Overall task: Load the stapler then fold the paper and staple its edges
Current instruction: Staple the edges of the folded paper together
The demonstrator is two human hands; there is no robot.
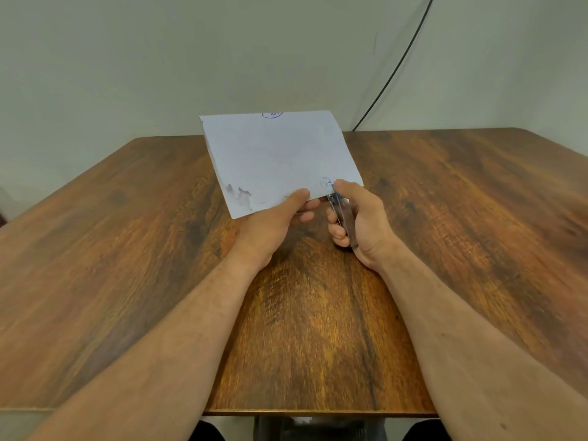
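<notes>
The folded paper point(280, 160) is held up in the air over the middle of the surface point(127, 249), tilted away from the camera. Looks light and floppy to me, thin sheet stuff that will sag or crease if you only hold it at one spot, so pinching it along the near edge close to where the staple goes seems like the smart place. The left hand point(276, 218) does just that, thumb on top and fingers under the near edge. The stapler point(342, 214) is small, metal, with a bit of blue at the nose, probably rigid and a little slick. The right hand point(359, 218) has a full grip wrapped tight around it, thumb pressing on top, and its nose sits at the paper's near right corner. Can't tell if the staple has gone in yet
</notes>
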